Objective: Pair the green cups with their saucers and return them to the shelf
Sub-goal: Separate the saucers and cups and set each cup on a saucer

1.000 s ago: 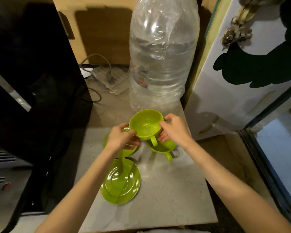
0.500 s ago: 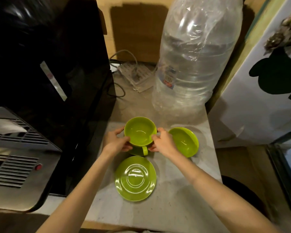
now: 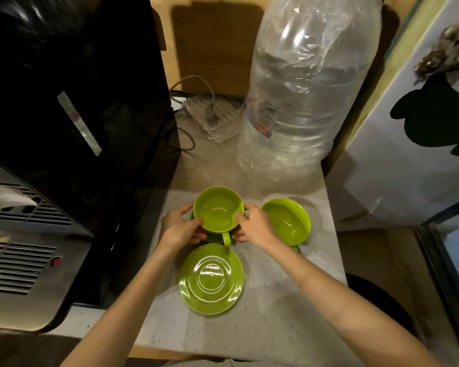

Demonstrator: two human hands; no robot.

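From the head camera: both hands are on one green cup, left hand clasping its left wall, right hand clasping its right wall, thumbs riding near the rim, handle pointing toward the near edge. A sliver of green saucer shows just under it, so this cup looks seated or all but seated there. Hard to tell whether it is fully down.

The risk, as I read it: if the cup is off centre in the saucer's well, it may rock or skate once the pair is lifted, and smooth glazed ware slides easily. The second cup sits just right of the right hand, tilted toward the camera, and a wrist swing could knock it. The big plastic bottle stands close behind on the far side, crowding any lift.

Both forearms reach in from the near edge, converging, wrists fairly level, fingers curled around the bowl. The empty saucer lies near, on the stone counter, waiting for the second cup.
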